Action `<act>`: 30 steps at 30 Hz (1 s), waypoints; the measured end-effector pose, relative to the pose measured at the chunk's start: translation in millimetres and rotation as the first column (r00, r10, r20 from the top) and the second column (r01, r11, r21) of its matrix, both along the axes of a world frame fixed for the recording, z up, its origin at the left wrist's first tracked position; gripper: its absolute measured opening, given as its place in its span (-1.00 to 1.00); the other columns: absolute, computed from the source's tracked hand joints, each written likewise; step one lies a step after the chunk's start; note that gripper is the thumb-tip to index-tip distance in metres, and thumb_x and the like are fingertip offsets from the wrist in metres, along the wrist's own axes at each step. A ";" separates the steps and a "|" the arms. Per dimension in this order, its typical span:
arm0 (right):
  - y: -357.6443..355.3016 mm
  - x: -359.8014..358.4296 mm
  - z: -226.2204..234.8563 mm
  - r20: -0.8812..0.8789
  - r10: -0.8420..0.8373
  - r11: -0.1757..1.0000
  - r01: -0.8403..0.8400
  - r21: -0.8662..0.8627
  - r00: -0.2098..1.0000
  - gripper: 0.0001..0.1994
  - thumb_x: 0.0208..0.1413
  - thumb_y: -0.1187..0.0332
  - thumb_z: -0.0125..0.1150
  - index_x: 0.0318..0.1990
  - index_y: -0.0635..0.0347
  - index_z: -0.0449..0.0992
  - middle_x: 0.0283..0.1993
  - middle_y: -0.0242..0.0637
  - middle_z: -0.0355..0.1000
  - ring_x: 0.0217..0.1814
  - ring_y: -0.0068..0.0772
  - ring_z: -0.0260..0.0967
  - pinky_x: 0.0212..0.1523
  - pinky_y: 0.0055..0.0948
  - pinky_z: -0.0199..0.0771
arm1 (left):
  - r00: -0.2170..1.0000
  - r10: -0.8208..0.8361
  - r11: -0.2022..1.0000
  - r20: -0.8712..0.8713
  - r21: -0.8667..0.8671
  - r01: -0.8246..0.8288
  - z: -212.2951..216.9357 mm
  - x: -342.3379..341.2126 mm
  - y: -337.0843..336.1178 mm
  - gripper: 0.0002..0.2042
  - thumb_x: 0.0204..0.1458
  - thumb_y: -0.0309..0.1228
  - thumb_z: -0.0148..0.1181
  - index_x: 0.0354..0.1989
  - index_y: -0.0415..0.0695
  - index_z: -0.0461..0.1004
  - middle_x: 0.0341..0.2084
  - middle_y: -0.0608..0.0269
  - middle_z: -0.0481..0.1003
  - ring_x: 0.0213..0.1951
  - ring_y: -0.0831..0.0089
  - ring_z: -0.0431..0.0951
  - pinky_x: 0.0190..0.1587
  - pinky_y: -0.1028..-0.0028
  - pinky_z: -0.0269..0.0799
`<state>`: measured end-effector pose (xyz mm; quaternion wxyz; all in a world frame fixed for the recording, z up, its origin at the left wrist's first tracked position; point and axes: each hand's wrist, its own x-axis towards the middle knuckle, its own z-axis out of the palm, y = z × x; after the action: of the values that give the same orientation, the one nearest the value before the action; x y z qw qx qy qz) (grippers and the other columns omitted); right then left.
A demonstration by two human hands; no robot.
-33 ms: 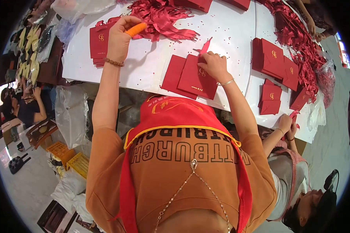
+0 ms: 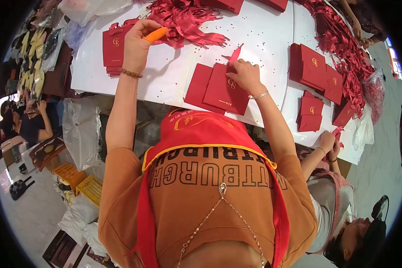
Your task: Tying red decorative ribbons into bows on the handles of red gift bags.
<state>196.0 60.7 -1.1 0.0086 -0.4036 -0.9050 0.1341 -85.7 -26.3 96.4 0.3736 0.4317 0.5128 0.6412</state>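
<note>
My left hand (image 2: 138, 42) is raised over the far left of the table, at the edge of a heap of red ribbons (image 2: 183, 22). Its fingers are curled inward, and an orange finger cover (image 2: 155, 35) sits on one digit. Whatever lies between the fingertips is hidden. At the top edge of a flat red paper bag (image 2: 225, 96) with a gold emblem, my right hand (image 2: 247, 76) has its fingers closed on a red ribbon (image 2: 236, 52) that sticks up past them. Another red bag (image 2: 195, 85) lies partly under this one, to its left.
Red bags (image 2: 113, 49) are stacked at the left, with more stacks (image 2: 312, 64) at the right. Ribbons (image 2: 326, 33) pile along the right edge. Small red dots are scattered over the white table (image 2: 161, 85). A co-worker (image 2: 328, 196) handles a ribbon at my right. Yellow crates (image 2: 89, 190) stand low left.
</note>
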 end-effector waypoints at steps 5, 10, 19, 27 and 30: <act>0.7 -4.1 0.6 -0.236 -0.057 0.950 -0.020 -0.310 0.970 -0.75 -0.16 0.23 0.26 -0.30 0.09 0.48 -0.31 -0.27 0.41 -0.32 -0.32 0.37 -0.29 -0.35 0.33 | 0.958 -0.005 0.998 0.288 -0.054 0.022 4.6 -0.5 -19.1 -0.83 -0.01 -0.56 0.03 -0.21 -0.28 0.35 -0.49 0.20 0.45 -0.38 0.44 0.48 -0.24 0.48 0.39; 13.2 0.6 -19.1 -0.402 -0.294 0.690 -0.098 -0.717 0.867 -0.81 -0.13 0.34 0.24 -0.35 0.20 0.46 -0.47 -0.32 0.39 -0.40 -0.50 0.31 -0.37 -0.48 0.31 | 0.905 -0.044 0.985 0.424 -0.131 0.110 -9.2 3.7 -32.8 -0.76 0.05 -0.49 -0.04 -0.11 -0.29 0.31 -0.44 0.19 0.42 -0.42 0.45 0.44 -0.29 0.50 0.38; 3.9 -24.9 2.5 -0.389 -0.170 0.629 -0.204 -0.750 0.905 -0.75 -0.12 0.35 0.24 -0.28 0.30 0.46 -0.41 -0.28 0.43 -0.36 -0.45 0.32 -0.25 -0.51 0.30 | 0.948 -0.062 0.950 0.313 -0.272 0.151 -28.8 33.0 -28.7 -0.79 -0.02 -0.55 0.05 -0.17 -0.25 0.36 -0.47 0.27 0.42 -0.67 0.73 0.20 -0.61 0.73 0.09; 6.3 -32.7 -39.6 -0.329 -0.266 0.475 -0.174 -0.863 0.906 -0.77 -0.03 0.45 0.16 -0.19 0.33 0.44 -0.36 -0.37 0.44 -0.37 -0.65 0.33 -0.30 -0.66 0.32 | 0.899 -0.244 0.904 -0.364 -0.420 0.076 -117.1 85.0 -37.6 -0.76 -0.07 -0.53 0.12 -0.18 -0.27 0.41 -0.47 0.29 0.50 -0.54 0.65 0.39 -0.49 0.64 0.30; 4.1 -33.1 -31.1 -0.319 -0.335 0.421 -0.162 -0.892 0.887 -0.74 -0.11 0.40 0.23 -0.24 0.32 0.48 -0.38 -0.28 0.46 -0.38 -0.52 0.36 -0.31 -0.55 0.35 | 0.897 -0.201 0.859 -0.395 -0.510 -0.032 -111.4 102.0 -27.2 -0.80 -0.12 -0.47 0.14 -0.27 -0.18 0.44 -0.43 0.08 0.50 -0.37 0.24 0.51 -0.32 0.39 0.39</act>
<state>162.8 64.8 -32.3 0.0082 -0.3489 -0.6382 0.6862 16.4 -53.5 -14.9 0.3778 0.4733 0.7124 0.3545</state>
